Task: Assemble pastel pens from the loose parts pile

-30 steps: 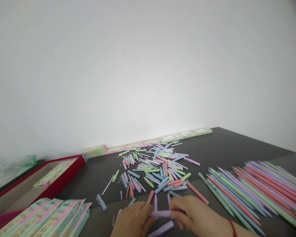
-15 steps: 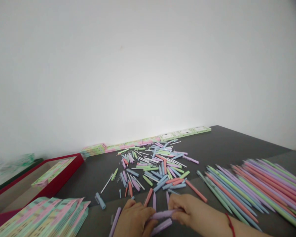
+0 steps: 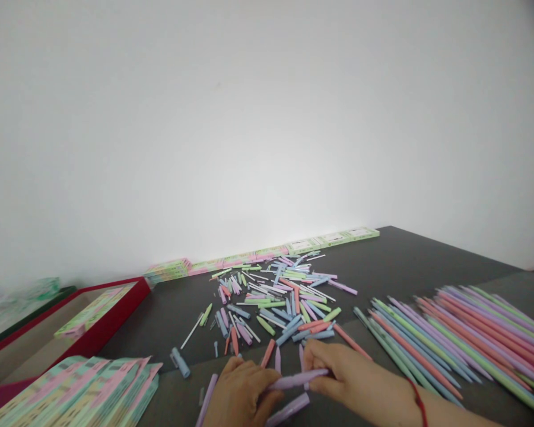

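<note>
At the front of the table, a purple pen part [image 3: 299, 379] lies level between my two hands, its tapered end to the right. My left hand [image 3: 244, 391] is closed round its left end. The fingers of my right hand [image 3: 336, 373] are bent and pinch it close to the tapered end. Just below it is a purple pen cap or barrel [image 3: 289, 410], partly behind my left hand. Beyond my fingers lie a coral barrel [image 3: 267, 354] and a purple tapered piece [image 3: 278, 360]. A long purple barrel [image 3: 207, 400] rests left of my left hand.
Loose pen parts and white refills [image 3: 289, 296] are scattered mid-table. Whole-looking pastel pens [image 3: 480, 338] lie in rows on the right. Flat printed packs [image 3: 89, 391] and a red box [image 3: 120, 314] are at left. Printed boxes [image 3: 302, 245] line the wall.
My right fingers have shifted slightly, so the tapered end of the purple pen part now shows over them. My left hand has hardly moved.
</note>
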{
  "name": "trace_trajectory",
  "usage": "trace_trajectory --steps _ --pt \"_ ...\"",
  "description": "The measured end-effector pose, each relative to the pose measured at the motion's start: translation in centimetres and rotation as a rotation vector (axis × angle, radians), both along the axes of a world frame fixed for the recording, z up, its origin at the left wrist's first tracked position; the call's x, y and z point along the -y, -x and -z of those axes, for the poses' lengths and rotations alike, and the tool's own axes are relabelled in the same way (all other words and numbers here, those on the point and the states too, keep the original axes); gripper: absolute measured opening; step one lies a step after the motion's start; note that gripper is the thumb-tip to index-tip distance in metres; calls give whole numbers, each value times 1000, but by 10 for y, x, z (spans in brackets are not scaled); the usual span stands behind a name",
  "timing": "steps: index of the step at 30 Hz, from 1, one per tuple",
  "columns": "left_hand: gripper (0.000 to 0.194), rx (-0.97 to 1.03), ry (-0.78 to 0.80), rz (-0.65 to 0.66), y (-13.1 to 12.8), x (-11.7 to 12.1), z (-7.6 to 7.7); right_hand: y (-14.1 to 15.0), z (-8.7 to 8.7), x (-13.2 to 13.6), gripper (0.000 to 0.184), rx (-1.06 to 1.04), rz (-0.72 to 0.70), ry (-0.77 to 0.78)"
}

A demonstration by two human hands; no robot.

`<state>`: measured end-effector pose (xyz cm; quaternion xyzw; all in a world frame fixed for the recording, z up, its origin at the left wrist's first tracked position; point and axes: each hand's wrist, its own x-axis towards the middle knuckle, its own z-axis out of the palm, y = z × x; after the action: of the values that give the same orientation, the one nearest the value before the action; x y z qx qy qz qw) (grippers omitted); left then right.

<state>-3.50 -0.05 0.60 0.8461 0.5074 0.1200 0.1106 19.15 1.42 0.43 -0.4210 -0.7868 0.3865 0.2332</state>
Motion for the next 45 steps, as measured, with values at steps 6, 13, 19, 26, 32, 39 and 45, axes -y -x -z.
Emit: trace_trajectory --steps 6,13,19,26,32,39,45 --pt "16 4 -18 32 0 0 0 0 2 -3 20 26 -56 56" --pt "16 17 -45 54 -1 -1 2 1 1 -2 33 -10 -57 164" --pt "14 25 -65 32 -2 2 -1 1 2 -1 19 -27 -23 156" --pt "15 27 -62 40 -2 1 -2 2 1 -2 18 -21 12 100" --pt "15 6 -44 15 -4 3 -3 3 1 0 13 -17 8 13" --pt "15 12 -52 44 -3 4 -1 4 -1 2 17 15 -37 173" --pt "13 -29 -76 75 -4 3 -3 4 10 0 9 -87 -45 316"
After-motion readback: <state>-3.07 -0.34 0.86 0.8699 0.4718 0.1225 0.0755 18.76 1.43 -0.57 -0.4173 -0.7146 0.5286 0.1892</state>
